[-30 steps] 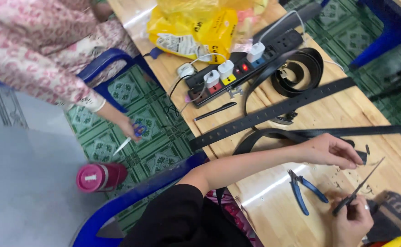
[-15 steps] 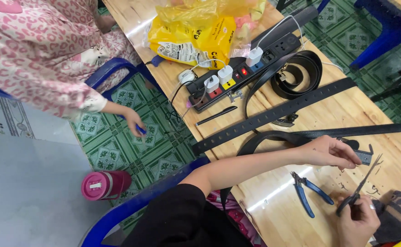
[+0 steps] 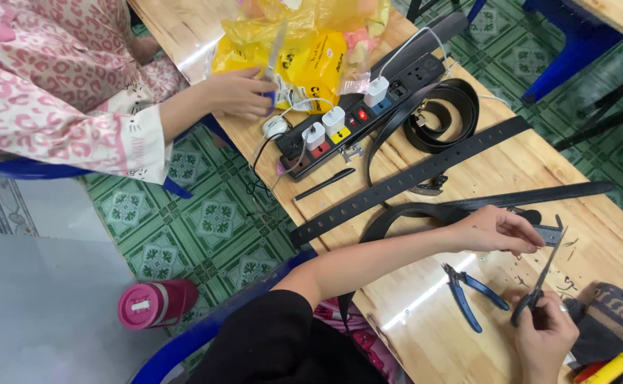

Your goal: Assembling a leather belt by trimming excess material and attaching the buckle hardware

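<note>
While the wooden table (image 3: 425, 313) runs off frame at five o'clock, its far end hides under a yellow plastic bag (image 3: 304, 50) at twelve. Black belt (image 3: 468, 206) lies long across the middle, axis from eight to three o'clock, its near end tucked under the left hand (image 3: 493, 229), which pinches that end shut between its fingers. Right hand (image 3: 546, 334) at five o'clock grips thin scissors (image 3: 542, 274), blades slanting up toward one o'clock, tips just beside the belt end. Blue-handled pliers (image 3: 471, 291) sit between both hands. A co-worker's hand (image 3: 240, 92) at eleven touches the bag; what it holds is hard to make out.
</note>
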